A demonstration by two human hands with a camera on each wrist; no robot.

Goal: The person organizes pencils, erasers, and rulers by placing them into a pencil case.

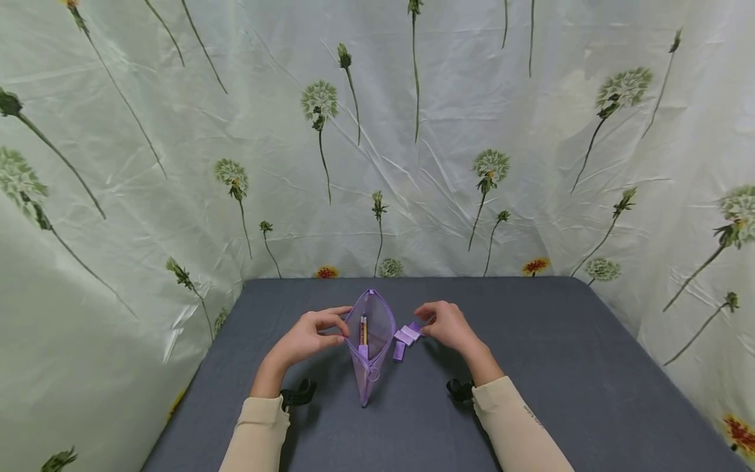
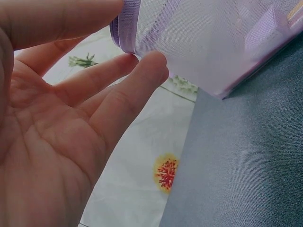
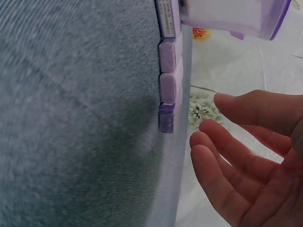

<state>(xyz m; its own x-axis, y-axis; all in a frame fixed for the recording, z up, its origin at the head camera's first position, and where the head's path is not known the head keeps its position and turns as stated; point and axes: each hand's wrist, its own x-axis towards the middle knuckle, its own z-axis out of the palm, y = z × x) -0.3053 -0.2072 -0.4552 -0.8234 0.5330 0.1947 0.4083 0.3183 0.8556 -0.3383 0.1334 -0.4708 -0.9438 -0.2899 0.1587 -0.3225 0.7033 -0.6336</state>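
A purple mesh zip pouch (image 1: 382, 321) stands with its mouth spread wide at the middle of the table. My left hand (image 1: 309, 335) pinches the left edge of its mouth; the left wrist view has the thumb (image 2: 66, 21) on one side of the zip edge and fingertips on the other. Two pencils (image 1: 364, 333) and a light purple block (image 1: 363, 352) show inside. Several small purple eraser-like blocks (image 1: 407, 335) lie to the right of the pouch. My right hand (image 1: 447, 326) hovers beside them, fingers loosely bent, with nothing between thumb and fingertips (image 3: 202, 151).
The dark grey table (image 1: 560, 367) ends at a far edge against a white curtain (image 1: 425, 170) printed with dandelions. A ring-shaped zip pull (image 1: 373, 374) hangs at the near end of the pouch's mouth. Black bands (image 1: 301, 392) sit on both wrists.
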